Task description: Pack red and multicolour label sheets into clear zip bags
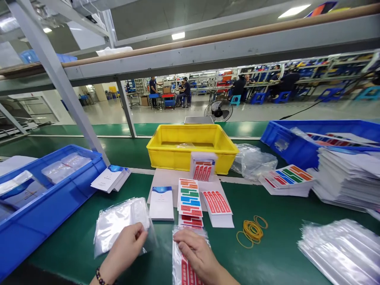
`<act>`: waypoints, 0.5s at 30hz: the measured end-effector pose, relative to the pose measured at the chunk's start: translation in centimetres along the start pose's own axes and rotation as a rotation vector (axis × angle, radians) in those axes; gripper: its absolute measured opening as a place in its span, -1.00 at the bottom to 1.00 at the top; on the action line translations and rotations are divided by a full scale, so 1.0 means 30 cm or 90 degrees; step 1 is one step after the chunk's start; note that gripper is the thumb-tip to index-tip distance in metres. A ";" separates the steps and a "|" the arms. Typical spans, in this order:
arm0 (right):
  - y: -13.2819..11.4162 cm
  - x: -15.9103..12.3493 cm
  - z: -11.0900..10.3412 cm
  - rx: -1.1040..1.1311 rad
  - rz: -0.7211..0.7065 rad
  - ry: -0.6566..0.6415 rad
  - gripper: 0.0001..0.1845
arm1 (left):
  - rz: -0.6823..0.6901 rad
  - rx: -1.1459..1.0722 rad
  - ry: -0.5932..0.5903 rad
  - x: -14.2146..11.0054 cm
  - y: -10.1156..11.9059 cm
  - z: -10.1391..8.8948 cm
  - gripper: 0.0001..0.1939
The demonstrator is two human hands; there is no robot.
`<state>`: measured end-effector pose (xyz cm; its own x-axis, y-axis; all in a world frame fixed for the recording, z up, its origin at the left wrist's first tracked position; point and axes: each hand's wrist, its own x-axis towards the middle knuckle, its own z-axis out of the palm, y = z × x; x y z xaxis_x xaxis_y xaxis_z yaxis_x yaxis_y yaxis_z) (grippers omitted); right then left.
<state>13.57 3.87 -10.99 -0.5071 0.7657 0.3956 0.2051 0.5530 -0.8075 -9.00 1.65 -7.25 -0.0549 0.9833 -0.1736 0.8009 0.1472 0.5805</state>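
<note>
Bags (pixel 114 223) of clear plastic lie stacked on our green tabletop (pixel 273 261), on the near side of the yellow bin (pixel 166 159) and left of its middle. Over them our left hand (pixel 132 239) is closed, thumb against curled fingers; we cannot tell whether film is caught between. Our right hand (pixel 196 253) lies bent over a plastic-sleeved red sheet (pixel 185 273), straight out on the near side of the yellow bin; we cannot tell whether it grips or only rests there.

Between our hands and the yellow bin we have a white booklet stack (pixel 161 206), multicoloured cards (pixel 190 196) and a red-printed stack (pixel 218 208). A bagged set (pixel 203 168) stands against the yellow bin's front wall. Rubber bands (pixel 252 231) lie nearer us, right of the yellow bin's middle. Crumpled plastic (pixel 253 162) sits just beside its right end.
</note>
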 end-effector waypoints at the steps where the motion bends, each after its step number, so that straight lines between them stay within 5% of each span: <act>1: 0.007 -0.005 0.010 0.032 0.040 -0.019 -0.72 | 0.027 -0.009 -0.009 -0.010 0.034 0.028 -0.73; 4: 0.034 -0.027 0.038 -0.006 0.110 -0.048 -0.49 | 0.084 -0.013 -0.027 -0.023 0.118 0.108 -0.75; 10: 0.094 -0.063 0.057 -0.305 -0.064 -0.033 -0.44 | 0.119 -0.217 -0.040 0.012 0.186 0.193 -0.65; 15: 0.057 -0.049 0.039 -0.267 -0.036 -0.014 -0.50 | 0.107 -0.324 -0.034 0.034 0.197 0.212 -0.62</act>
<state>13.68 3.30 -13.48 -0.5442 0.7257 0.4211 0.4974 0.6832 -0.5346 -0.55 2.85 -9.06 0.0897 0.9929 -0.0776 0.4044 0.0348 0.9139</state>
